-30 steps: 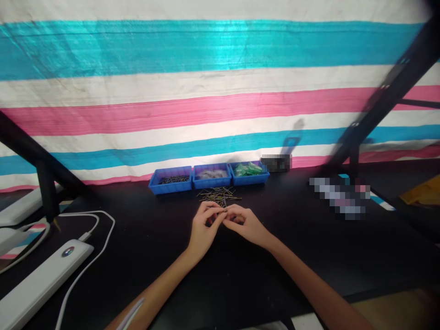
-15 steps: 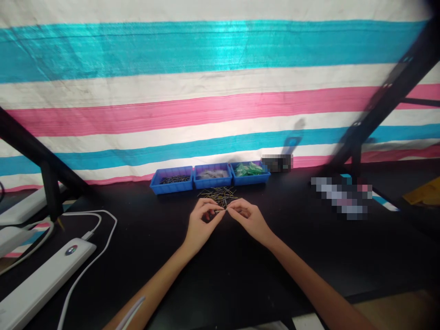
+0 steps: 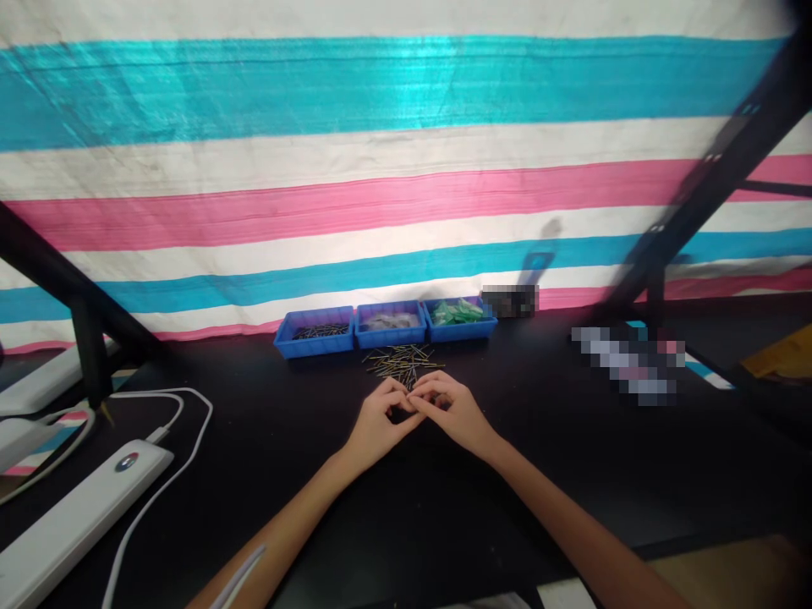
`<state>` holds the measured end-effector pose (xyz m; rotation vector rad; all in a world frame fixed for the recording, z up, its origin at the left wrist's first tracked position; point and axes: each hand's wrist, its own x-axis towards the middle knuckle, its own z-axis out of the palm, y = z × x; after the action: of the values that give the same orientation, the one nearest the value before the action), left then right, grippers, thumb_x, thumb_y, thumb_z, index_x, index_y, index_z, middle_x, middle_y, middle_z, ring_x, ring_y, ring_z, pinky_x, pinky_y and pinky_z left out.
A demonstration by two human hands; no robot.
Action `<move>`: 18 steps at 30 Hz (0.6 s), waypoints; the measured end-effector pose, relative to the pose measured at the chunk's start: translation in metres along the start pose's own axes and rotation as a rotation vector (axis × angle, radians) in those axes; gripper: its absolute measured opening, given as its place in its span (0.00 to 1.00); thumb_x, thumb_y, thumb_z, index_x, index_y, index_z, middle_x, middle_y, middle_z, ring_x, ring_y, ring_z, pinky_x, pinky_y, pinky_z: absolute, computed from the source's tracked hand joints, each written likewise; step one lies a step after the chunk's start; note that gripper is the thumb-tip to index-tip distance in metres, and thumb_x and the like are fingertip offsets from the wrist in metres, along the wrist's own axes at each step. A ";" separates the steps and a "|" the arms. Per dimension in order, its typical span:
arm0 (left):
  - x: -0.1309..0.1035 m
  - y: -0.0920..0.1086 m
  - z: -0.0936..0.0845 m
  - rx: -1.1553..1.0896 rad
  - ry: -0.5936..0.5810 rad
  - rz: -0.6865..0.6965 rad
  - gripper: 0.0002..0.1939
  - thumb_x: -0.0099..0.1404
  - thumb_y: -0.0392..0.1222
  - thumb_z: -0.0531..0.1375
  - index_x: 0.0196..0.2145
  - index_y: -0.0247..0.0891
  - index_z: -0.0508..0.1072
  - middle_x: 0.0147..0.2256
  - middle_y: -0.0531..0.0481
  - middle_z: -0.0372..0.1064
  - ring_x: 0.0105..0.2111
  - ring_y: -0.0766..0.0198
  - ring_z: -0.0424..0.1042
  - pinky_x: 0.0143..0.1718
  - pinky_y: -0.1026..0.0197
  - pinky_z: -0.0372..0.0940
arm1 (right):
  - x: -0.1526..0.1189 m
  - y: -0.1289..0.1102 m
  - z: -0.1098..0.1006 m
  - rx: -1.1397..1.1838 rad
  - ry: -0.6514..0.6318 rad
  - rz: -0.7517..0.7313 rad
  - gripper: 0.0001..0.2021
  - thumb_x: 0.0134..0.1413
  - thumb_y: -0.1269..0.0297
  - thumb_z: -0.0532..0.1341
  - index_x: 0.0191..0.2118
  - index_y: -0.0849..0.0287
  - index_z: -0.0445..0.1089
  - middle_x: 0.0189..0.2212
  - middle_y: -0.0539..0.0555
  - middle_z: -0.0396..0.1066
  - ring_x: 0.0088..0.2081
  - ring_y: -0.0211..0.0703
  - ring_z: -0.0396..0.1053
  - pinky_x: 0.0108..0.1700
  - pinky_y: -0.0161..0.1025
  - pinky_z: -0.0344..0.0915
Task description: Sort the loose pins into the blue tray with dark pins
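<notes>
My left hand [image 3: 382, 425] and my right hand [image 3: 458, 414] meet fingertip to fingertip over the black table, both with thumb and fingers pinched together. What sits between the fingertips is hidden or too small to make out. Just beyond the fingers lies a loose pile of thin metal pins [image 3: 399, 362], like screws or nails. Behind the pile stand blue bins in a row: the left bin [image 3: 317, 345] holds dark thin pins, the middle bin [image 3: 390, 337] clear or whitish small pieces, and the right bin [image 3: 463, 331] green pieces.
A white power strip [image 3: 82, 524] with a white cable [image 3: 206, 431] lies at the left. Black metal struts [image 3: 704, 161] slant up on both sides. A striped sheet [image 3: 381, 203] hangs behind the table [image 3: 254, 440]. Something yellow [image 3: 780, 351] is at the far right.
Both hands have come closer together and slightly nearer to me. The right fingers now overlap the left fingertips. A red spot inside the left hand no longer shows.
</notes>
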<state>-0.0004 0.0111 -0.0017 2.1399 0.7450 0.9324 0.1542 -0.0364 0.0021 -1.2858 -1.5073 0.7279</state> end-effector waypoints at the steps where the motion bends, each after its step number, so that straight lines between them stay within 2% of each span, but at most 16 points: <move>1: 0.000 0.000 0.000 -0.003 0.002 -0.002 0.10 0.57 0.43 0.60 0.21 0.36 0.68 0.30 0.51 0.62 0.28 0.69 0.62 0.26 0.65 0.57 | 0.000 0.000 0.000 0.002 0.002 -0.002 0.07 0.49 0.61 0.60 0.31 0.56 0.73 0.37 0.53 0.68 0.33 0.37 0.67 0.27 0.32 0.62; 7: 0.003 -0.005 -0.004 -0.089 0.118 -0.071 0.09 0.56 0.45 0.60 0.30 0.38 0.74 0.30 0.50 0.64 0.26 0.70 0.62 0.25 0.65 0.58 | 0.003 0.001 -0.004 0.008 0.121 0.009 0.09 0.49 0.58 0.60 0.30 0.58 0.71 0.34 0.54 0.68 0.32 0.38 0.67 0.28 0.33 0.63; 10: 0.008 -0.011 -0.012 -0.178 0.221 -0.165 0.11 0.56 0.47 0.60 0.32 0.37 0.74 0.29 0.50 0.67 0.26 0.69 0.64 0.26 0.65 0.59 | 0.005 0.006 -0.004 0.000 0.200 0.050 0.10 0.48 0.58 0.60 0.35 0.58 0.69 0.38 0.54 0.67 0.30 0.37 0.67 0.27 0.33 0.63; 13: 0.014 -0.022 -0.028 -0.270 0.400 -0.277 0.14 0.54 0.47 0.62 0.37 0.38 0.74 0.29 0.51 0.70 0.26 0.68 0.66 0.29 0.64 0.61 | 0.006 0.010 -0.003 0.021 0.267 0.106 0.16 0.49 0.57 0.59 0.43 0.57 0.66 0.41 0.56 0.66 0.29 0.36 0.67 0.28 0.34 0.64; 15: 0.018 -0.034 -0.041 -0.319 0.540 -0.354 0.18 0.51 0.47 0.64 0.39 0.37 0.74 0.29 0.50 0.71 0.26 0.67 0.67 0.27 0.65 0.60 | 0.006 0.011 -0.004 0.039 0.274 0.127 0.17 0.49 0.56 0.59 0.45 0.57 0.64 0.41 0.56 0.66 0.29 0.36 0.67 0.29 0.35 0.65; 18: 0.023 -0.050 -0.061 -0.461 0.619 -0.460 0.22 0.48 0.48 0.65 0.41 0.35 0.74 0.35 0.46 0.72 0.28 0.67 0.70 0.24 0.68 0.58 | 0.005 0.009 -0.003 0.042 0.269 0.131 0.18 0.49 0.55 0.58 0.45 0.57 0.64 0.40 0.56 0.66 0.28 0.36 0.66 0.28 0.34 0.65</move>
<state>-0.0461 0.0794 0.0003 1.2038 1.1264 1.3565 0.1609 -0.0297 -0.0032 -1.3997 -1.1949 0.6376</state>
